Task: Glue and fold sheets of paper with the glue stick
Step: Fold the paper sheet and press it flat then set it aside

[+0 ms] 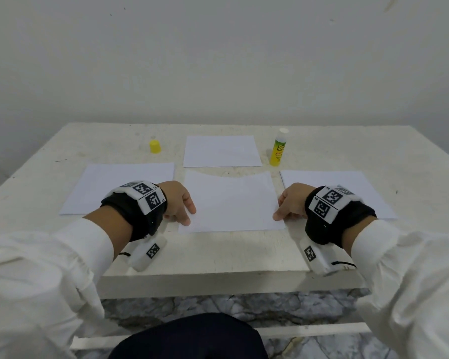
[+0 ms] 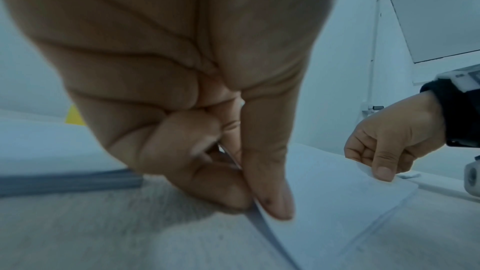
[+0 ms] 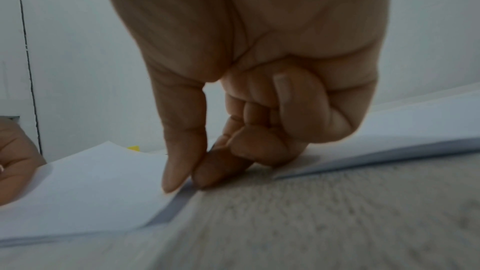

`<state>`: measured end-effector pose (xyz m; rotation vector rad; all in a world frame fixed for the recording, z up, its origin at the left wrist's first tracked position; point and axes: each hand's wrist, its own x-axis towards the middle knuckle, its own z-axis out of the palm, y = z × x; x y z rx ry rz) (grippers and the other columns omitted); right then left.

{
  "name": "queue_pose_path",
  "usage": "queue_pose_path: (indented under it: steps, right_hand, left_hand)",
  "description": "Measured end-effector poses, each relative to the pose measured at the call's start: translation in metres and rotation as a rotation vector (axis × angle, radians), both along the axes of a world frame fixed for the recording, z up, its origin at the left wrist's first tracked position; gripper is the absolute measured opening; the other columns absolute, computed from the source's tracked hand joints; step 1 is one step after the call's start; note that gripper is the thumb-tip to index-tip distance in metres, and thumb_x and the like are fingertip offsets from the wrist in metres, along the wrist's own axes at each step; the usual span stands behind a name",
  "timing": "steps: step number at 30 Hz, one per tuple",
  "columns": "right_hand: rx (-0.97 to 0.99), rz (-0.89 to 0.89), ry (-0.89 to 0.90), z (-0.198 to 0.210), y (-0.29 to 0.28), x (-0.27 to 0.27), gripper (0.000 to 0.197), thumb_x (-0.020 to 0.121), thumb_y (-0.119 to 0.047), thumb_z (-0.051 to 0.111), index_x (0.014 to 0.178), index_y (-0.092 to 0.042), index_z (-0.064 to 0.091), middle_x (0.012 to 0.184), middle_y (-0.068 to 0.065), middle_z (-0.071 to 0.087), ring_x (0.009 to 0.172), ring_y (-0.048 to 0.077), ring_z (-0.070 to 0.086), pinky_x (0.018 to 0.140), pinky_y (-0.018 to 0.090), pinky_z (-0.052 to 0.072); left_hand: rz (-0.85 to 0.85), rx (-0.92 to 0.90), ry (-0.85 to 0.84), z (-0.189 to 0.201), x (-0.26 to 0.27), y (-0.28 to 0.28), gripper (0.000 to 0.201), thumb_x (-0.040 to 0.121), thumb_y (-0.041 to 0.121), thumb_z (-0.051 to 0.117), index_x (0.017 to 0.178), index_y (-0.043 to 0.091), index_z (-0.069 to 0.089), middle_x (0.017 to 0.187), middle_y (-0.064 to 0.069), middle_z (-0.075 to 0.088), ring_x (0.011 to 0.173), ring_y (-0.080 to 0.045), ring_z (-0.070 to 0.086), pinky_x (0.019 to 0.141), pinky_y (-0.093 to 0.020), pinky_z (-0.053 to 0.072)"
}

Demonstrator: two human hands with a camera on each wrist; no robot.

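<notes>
While both hands work at the near corners of the middle sheet [image 1: 230,203], the rest of the tabletop [image 1: 218,252] lies quiet. The left hand [image 1: 178,200] pinches the sheet's near left edge, thumb [image 2: 270,182] on top and a curled finger beneath; its grip is clamped on the paper. The right hand [image 1: 292,203] does the same at the near right edge, thumb [image 3: 182,151] over the paper and forefinger under it, so that grip too is clamped on the sheet. In the wrist views the held edges stand slightly off the surface, and the sheet's far edge curves upward.

Three more sheets lie flat: a left sheet [image 1: 119,187] beside the left wrist, a right sheet [image 1: 347,185] partly under the right wrist, and a far sheet [image 1: 222,151] beyond the middle one. The glue stick [image 1: 278,149] stands upright, uncapped, just right of the far sheet. Its yellow cap [image 1: 155,146] sits well apart, to the left of that sheet.
</notes>
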<state>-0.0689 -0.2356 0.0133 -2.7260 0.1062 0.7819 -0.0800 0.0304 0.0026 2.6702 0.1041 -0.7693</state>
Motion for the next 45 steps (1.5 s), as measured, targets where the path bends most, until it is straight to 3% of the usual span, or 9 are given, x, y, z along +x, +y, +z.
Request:
queue_pose_path:
  steps: [3, 6, 12, 16, 21, 27, 36, 42, 45]
  right_hand:
    - [-0.016, -0.011, -0.01, -0.001, 0.002, 0.001, 0.02, 0.079, -0.024, 0.075, 0.089, -0.011, 0.063, 0.087, 0.005, 0.061, 0.081, 0.02, 0.058, 0.079, 0.029, 0.05]
    - [-0.048, -0.023, -0.015, -0.003, 0.004, 0.001, 0.039, 0.077, -0.022, 0.077, 0.107, -0.001, 0.064, 0.108, 0.012, 0.067, 0.1, 0.026, 0.061, 0.091, 0.032, 0.049]
    - [-0.133, 0.026, -0.081, 0.002, 0.014, -0.004, 0.075, 0.077, -0.022, 0.077, 0.139, -0.009, 0.037, 0.135, 0.01, 0.049, 0.122, 0.027, 0.05, 0.099, 0.035, 0.044]
    - [-0.272, 0.267, -0.044, 0.007, 0.039, -0.005, 0.077, 0.074, -0.041, 0.077, 0.139, -0.017, 0.044, 0.138, 0.008, 0.046, 0.125, 0.027, 0.046, 0.105, 0.038, 0.041]
    - [-0.278, 0.442, -0.008, -0.001, 0.099, 0.011, 0.083, 0.071, -0.048, 0.078, 0.138, -0.011, 0.044, 0.136, 0.008, 0.049, 0.123, 0.027, 0.049, 0.103, 0.039, 0.042]
    - [-0.28, 0.622, -0.064, -0.02, 0.148, 0.029, 0.125, 0.049, -0.067, 0.079, 0.149, -0.023, 0.018, 0.154, 0.004, 0.021, 0.138, 0.029, 0.029, 0.108, 0.052, 0.032]
    - [-0.406, 0.532, 0.077, 0.003, 0.035, 0.032, 0.124, 0.072, -0.046, 0.077, 0.15, -0.006, -0.011, 0.159, 0.008, -0.013, 0.147, 0.024, 0.003, 0.119, 0.04, 0.012]
    - [-0.47, 0.531, 0.064, -0.007, 0.035, 0.039, 0.128, 0.067, -0.048, 0.08, 0.15, -0.004, -0.008, 0.159, 0.01, -0.005, 0.146, 0.027, 0.011, 0.117, 0.043, 0.02]
    - [-0.493, 0.527, 0.04, -0.011, 0.036, 0.042, 0.129, 0.062, -0.047, 0.084, 0.15, -0.005, 0.0, 0.158, 0.01, 0.008, 0.143, 0.028, 0.021, 0.113, 0.044, 0.027]
  left_hand:
    - [-0.008, 0.012, -0.007, 0.001, -0.001, -0.001, 0.023, 0.074, 0.015, 0.081, 0.088, 0.026, 0.067, 0.068, 0.005, 0.061, 0.049, -0.008, 0.049, 0.043, -0.012, 0.038]
    - [-0.004, 0.024, -0.017, 0.002, -0.002, -0.004, 0.03, 0.074, 0.014, 0.081, 0.1, 0.021, 0.067, 0.072, 0.003, 0.06, 0.051, -0.009, 0.051, 0.041, -0.013, 0.04]
    - [-0.168, 0.272, -0.072, 0.008, -0.005, -0.011, 0.067, 0.078, 0.032, 0.077, 0.136, 0.027, 0.044, 0.126, -0.002, 0.05, 0.113, -0.02, 0.053, 0.089, -0.027, 0.041]
    - [-0.304, 0.478, -0.076, 0.006, 0.002, -0.009, 0.083, 0.074, 0.055, 0.072, 0.144, 0.034, 0.034, 0.143, 0.0, 0.034, 0.13, -0.026, 0.035, 0.101, -0.038, 0.037]
    - [-0.409, 0.551, -0.035, 0.003, 0.013, -0.006, 0.083, 0.073, 0.064, 0.067, 0.139, 0.024, 0.037, 0.141, 0.004, 0.04, 0.131, -0.026, 0.031, 0.105, -0.045, 0.031]
    - [-0.473, 0.594, -0.032, -0.003, 0.026, -0.005, 0.101, 0.068, 0.067, 0.069, 0.146, 0.02, 0.025, 0.148, -0.001, 0.03, 0.134, -0.028, 0.027, 0.108, -0.049, 0.029]
    - [-0.447, 0.581, 0.031, -0.001, 0.027, -0.006, 0.116, 0.07, 0.065, 0.069, 0.151, 0.012, 0.004, 0.159, -0.004, 0.007, 0.142, -0.029, 0.018, 0.111, -0.046, 0.025]
    - [-0.38, 0.506, 0.068, 0.002, 0.036, -0.048, 0.122, 0.061, 0.069, 0.073, 0.149, 0.005, 0.018, 0.153, -0.015, 0.02, 0.136, -0.032, 0.031, 0.111, -0.045, 0.031]
    - [-0.413, 0.476, 0.021, -0.009, 0.044, -0.083, 0.144, 0.043, 0.08, 0.073, 0.151, 0.013, 0.006, 0.155, -0.012, 0.012, 0.138, -0.034, 0.027, 0.111, -0.051, 0.03]
